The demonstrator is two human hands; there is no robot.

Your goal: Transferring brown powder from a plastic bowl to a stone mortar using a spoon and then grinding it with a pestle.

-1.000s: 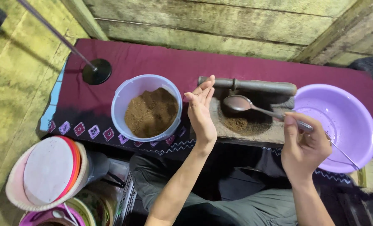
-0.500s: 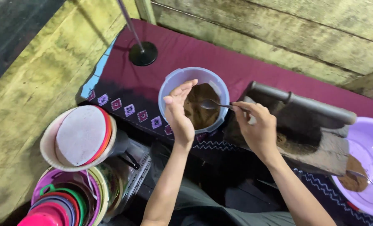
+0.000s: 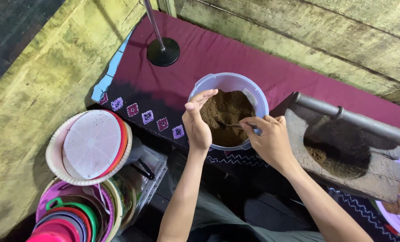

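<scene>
Covering the table (image 3: 218, 49), maroon cloth meets plank wall (image 3: 325, 36).

Head camera, steeply downward, close.

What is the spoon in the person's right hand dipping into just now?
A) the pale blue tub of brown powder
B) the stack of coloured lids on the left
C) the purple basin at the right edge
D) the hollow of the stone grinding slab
A: the right hand holds the spoon with its bowl in the brown powder inside the pale blue tub.
</scene>
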